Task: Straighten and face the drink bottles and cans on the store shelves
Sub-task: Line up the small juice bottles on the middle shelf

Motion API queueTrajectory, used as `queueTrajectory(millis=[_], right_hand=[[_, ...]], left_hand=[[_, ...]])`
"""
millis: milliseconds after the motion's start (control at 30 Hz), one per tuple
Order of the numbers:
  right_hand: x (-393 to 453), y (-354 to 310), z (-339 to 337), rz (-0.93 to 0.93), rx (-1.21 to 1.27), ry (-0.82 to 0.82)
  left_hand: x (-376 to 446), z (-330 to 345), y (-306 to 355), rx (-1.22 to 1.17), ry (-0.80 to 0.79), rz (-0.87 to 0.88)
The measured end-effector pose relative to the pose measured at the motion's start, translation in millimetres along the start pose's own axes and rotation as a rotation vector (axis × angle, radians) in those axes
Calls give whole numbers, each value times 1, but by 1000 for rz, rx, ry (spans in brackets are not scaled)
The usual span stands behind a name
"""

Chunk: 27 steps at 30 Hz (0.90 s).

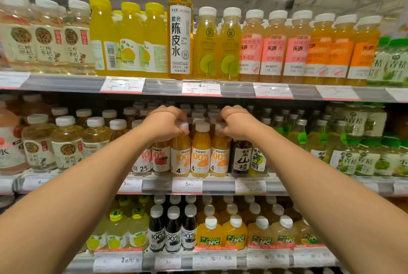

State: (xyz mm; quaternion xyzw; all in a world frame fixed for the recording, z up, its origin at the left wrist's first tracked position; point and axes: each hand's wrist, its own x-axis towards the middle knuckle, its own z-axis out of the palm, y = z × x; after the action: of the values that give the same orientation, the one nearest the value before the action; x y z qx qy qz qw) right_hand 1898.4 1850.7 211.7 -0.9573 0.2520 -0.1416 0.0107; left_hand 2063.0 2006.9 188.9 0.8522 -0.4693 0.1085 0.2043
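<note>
Arms outstretched, left hand [164, 124] and right hand [235, 123] gripping orange juice bottle caps

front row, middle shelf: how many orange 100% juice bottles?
3, side by side: left orange bottle under the left hand, middle orange bottle untouched, right orange bottle under the right hand. More may sit behind.

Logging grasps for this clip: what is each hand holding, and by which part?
Left hand grips an orange juice bottle by its cap; right hand grips another orange juice bottle likewise.

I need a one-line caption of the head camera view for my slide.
Both hands, left hand and right hand, grip caps of orange juice bottles on the middle shelf.
</note>
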Motion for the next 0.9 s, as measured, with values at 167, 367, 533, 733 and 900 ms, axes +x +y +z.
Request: queueTrajectory(millis=[167,367,533,733,900], right_hand=[[1,9,-1,-57,24,-31],[-3,10,4,-37,124,-24],[-6,4,11,-46,106,27],[-5,2,15,3,127,29],[-8,3,27,-21,62,81]], left_hand=[[2,0,-5,-37,-33,41],[-1,3,-4,-92,-56,40],[-5,6,-7,-97,-44,58],[-2,14,-11,-42,4,76],[-1,22,-10,34,46,90]])
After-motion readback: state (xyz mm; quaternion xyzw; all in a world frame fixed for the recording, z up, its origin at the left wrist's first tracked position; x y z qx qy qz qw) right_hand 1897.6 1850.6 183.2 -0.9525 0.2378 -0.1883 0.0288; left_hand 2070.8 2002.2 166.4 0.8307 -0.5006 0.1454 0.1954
